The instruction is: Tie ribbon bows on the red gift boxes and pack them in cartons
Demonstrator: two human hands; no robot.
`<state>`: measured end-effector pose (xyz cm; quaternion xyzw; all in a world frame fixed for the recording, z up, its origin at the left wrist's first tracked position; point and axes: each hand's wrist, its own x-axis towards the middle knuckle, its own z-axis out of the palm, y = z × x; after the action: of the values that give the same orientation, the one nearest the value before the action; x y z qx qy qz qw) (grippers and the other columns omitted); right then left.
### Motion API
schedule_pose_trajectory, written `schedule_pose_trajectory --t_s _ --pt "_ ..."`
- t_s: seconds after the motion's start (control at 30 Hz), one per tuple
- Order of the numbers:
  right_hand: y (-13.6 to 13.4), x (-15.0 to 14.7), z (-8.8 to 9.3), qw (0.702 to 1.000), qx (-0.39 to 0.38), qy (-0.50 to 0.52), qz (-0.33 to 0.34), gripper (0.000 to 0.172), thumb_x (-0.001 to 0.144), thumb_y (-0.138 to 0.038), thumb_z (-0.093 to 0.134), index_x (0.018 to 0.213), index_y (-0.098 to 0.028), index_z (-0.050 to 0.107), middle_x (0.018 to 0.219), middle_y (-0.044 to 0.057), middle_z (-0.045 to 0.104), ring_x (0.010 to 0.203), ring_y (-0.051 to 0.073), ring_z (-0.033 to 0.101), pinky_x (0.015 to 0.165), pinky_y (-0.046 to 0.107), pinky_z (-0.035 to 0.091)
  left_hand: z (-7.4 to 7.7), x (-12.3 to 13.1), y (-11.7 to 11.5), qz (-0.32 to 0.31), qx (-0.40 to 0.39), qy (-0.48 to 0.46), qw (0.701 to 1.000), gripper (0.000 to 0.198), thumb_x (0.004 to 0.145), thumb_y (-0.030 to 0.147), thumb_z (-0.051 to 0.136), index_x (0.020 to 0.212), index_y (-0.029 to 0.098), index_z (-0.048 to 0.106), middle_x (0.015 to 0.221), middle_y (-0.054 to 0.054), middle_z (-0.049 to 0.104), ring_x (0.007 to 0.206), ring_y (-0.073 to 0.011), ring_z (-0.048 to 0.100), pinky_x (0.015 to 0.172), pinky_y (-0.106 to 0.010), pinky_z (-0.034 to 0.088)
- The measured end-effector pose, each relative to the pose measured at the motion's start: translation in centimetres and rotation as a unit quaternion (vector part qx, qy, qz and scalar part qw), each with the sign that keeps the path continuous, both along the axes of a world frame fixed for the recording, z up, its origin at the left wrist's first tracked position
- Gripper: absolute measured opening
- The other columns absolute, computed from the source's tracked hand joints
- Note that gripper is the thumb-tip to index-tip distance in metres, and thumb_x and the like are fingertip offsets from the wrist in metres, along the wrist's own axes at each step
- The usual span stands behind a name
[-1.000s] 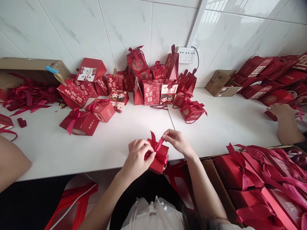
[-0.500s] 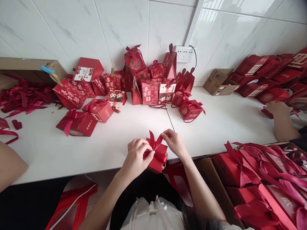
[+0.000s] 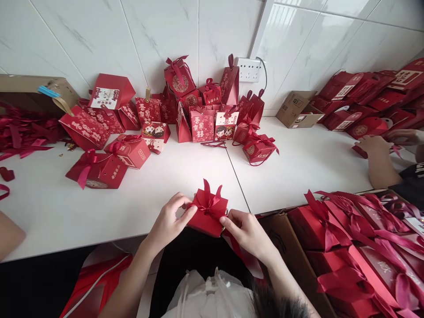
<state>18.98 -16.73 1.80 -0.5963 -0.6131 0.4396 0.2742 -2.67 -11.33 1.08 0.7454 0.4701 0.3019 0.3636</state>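
A small red gift box (image 3: 206, 222) is at the table's front edge in front of my body. On its top sits a red ribbon bow (image 3: 209, 204) with two tails pointing up. At the box's left side, my left hand (image 3: 172, 221) pinches the bow's left loop between thumb and fingers. My right hand (image 3: 243, 227) is closed at the right side, its thumb and fingers on the right loop, which they mostly cover. The box's underside is out of sight.
Finished red boxes (image 3: 96, 170) stand to the left and along the tiled wall. A carton (image 3: 298, 265) of ribboned boxes is at my right. Loose ribbons (image 3: 26, 132) lie far left. A co-worker's hand (image 3: 374, 145) handles a red piece at right; another person's arm (image 3: 9, 234) shows left.
My right hand has left the upright ribbon tail and come down to the bow's right side. My left hand has moved from the knot out to the left loop.
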Motion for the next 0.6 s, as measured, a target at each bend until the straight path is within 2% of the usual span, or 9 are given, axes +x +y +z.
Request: schedule_pose_trajectory --t_s 0.2,0.33,0.43,0.6 --pt "1.0 -0.1 -2.1 0.984 -0.013 0.179 -0.003 0.043 0.085 -0.054 0.049 0.062 -0.019 0.042 0.059 -0.004 0.043 0.055 0.010 0.037 0.054 0.023 0.029 0.0 0.6 -0.1 0.043 -0.125 -0.041 0.990 0.032 0.086 0.041 0.046 0.063 0.019 0.040 0.060 0.005 0.034 0.055 -0.0101 0.034 0.052 -0.023 0.029" --pt "1.4 0.1 -3.3 0.964 -0.035 0.263 -0.025 0.047 0.080 -0.059 0.055 0.058 -0.019 0.041 0.055 -0.004 0.043 0.052 0.009 0.037 0.053 0.024 0.028 -0.8 0.7 -0.3 0.050 -0.184 -0.114 0.975 0.037 0.083 0.040 0.048 0.059 0.020 0.030 0.057 0.006 0.025 0.052 -0.0085 0.026 0.048 -0.023 0.023" --pt "1.5 0.0 -4.1 0.948 -0.049 0.312 -0.037 0.046 0.078 -0.057 0.060 0.057 -0.018 0.043 0.055 -0.003 0.045 0.052 0.010 0.039 0.054 0.024 0.029 -1.6 0.8 -0.3 0.039 -0.234 -0.185 0.954 0.036 0.082 0.040 0.049 0.059 0.020 0.029 0.057 0.006 0.024 0.050 -0.0076 0.023 0.047 -0.022 0.021" --pt "1.8 -0.1 -5.2 0.917 -0.071 0.389 -0.058 0.045 0.076 -0.053 0.064 0.056 -0.019 0.042 0.052 -0.004 0.043 0.050 0.009 0.038 0.053 0.025 0.030 -3.0 1.1 -0.3 0.036 -0.231 -0.245 0.941 0.036 0.081 0.039 0.050 0.059 0.019 0.031 0.057 0.006 0.025 0.050 -0.0073 0.021 0.046 -0.022 0.020"
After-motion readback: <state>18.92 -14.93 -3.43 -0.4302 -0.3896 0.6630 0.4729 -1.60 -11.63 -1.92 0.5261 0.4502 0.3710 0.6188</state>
